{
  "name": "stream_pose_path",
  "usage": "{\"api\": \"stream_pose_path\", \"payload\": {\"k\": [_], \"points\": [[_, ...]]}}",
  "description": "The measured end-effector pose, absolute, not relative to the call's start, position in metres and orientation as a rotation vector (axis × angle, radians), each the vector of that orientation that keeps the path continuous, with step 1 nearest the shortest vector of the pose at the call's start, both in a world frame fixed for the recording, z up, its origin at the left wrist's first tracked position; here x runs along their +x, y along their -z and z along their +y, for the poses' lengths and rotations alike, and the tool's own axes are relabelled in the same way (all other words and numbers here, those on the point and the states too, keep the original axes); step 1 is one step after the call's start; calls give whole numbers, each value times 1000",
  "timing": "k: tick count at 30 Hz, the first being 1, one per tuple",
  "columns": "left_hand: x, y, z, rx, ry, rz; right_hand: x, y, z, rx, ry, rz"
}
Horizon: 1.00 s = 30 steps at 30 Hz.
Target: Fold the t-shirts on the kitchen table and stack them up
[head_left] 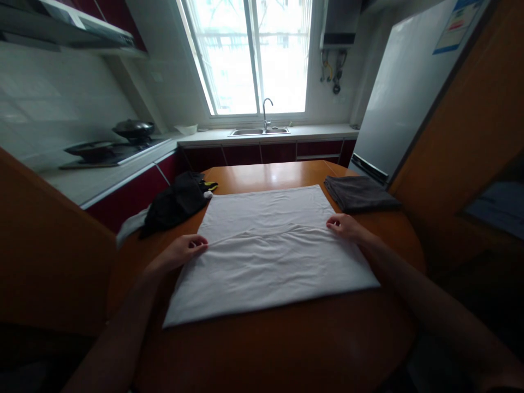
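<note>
A white cloth (270, 273) lies spread on the wooden table, its near part folded over so that a loose edge runs across its middle. My left hand (194, 246) pinches the left end of that edge between thumb and fingers. At the right end of the same edge, my right hand (339, 224) is closed on the cloth in a similar pinch. Between the hands the edge sags a little and shows small wrinkles.
On the wooden table (270, 349), a black pile of clothing (180, 199) sits at the left and a folded dark grey cloth (358, 192) at the back right. Beyond are a counter with a sink (262, 131), a stove with pans (133, 129) and a fridge (403, 87).
</note>
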<state>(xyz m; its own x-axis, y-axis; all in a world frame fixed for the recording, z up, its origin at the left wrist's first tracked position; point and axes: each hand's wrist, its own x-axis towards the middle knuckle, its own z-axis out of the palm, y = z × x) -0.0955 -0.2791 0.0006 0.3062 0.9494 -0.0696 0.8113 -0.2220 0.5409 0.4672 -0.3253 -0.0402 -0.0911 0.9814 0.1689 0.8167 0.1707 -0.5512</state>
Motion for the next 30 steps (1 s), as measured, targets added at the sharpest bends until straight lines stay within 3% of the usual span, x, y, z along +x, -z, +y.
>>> {"api": "stream_pose_path", "payload": {"k": [10,15,22,30], "points": [[-106,-9,-287,2067,-600,1534,451,39,-317,-1503,-421,-1928],[-102,-5,-284,2104,-394,1602,449,46,-315,-1619,-447,-1935],[-69,5,-292,2504,-698,1585,465,17,-340,-1563,-7,-1582],[-47,49,-321,2766,-140,1387,453,58,-389,-1732,-223,-2117]]}}
